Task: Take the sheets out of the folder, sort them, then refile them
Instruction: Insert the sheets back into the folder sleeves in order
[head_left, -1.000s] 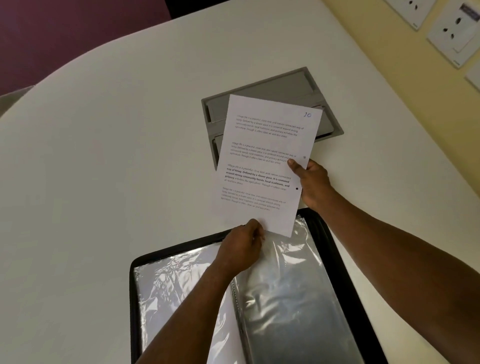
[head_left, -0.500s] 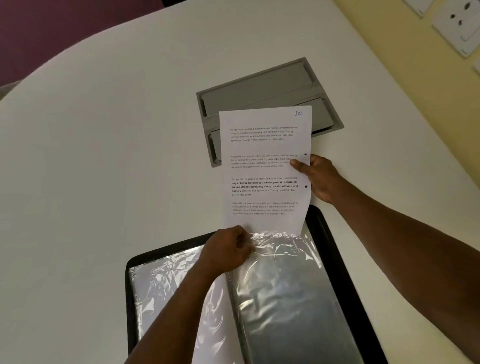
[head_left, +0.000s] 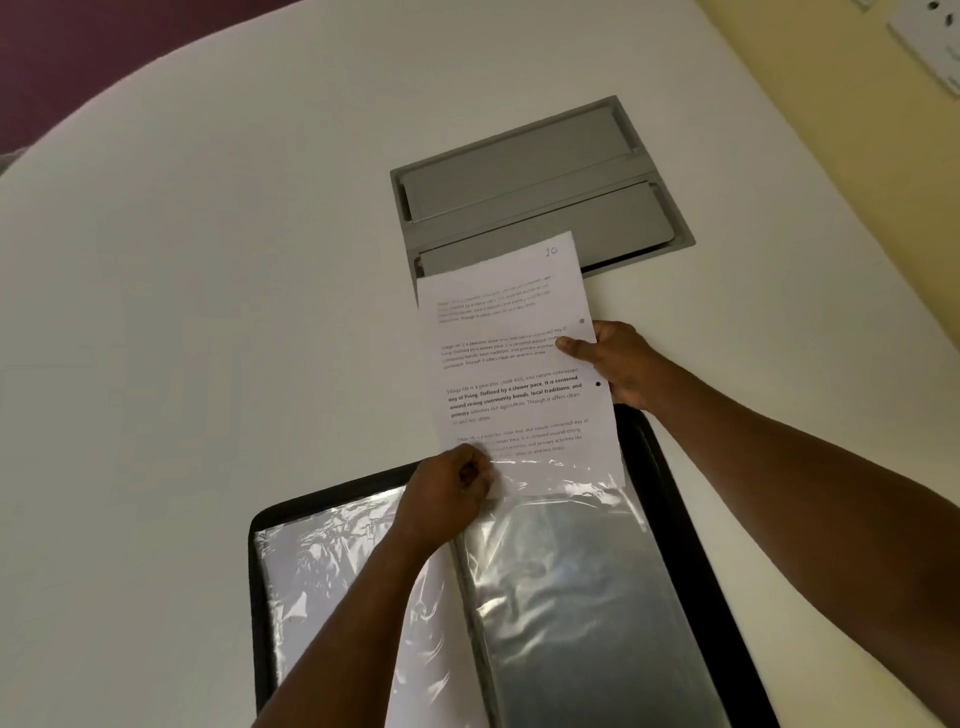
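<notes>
Folder (head_left: 691, 545) lies open on table (head_left: 208, 312), nearest the person. Sheet (head_left: 514, 364) overlaps folder's far edge, lower end inside right-hand sleeve (head_left: 571, 597). Recessed panel (head_left: 535, 182) behind folder.

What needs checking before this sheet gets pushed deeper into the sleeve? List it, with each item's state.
1. Sheet gripped on its right edge by the right hand: ok.
2. Left hand pinching the plastic sleeve at its mouth: ok.
3. Sheet's bottom edge inside the sleeve mouth: ok, plastic overlaps it.
4. Sheet square to the sleeve: not ok, slightly tilted.
5. Sleeve holds no other sheet: cannot tell, glare.
6. Folder lying open and flat on the table: ok.
</notes>
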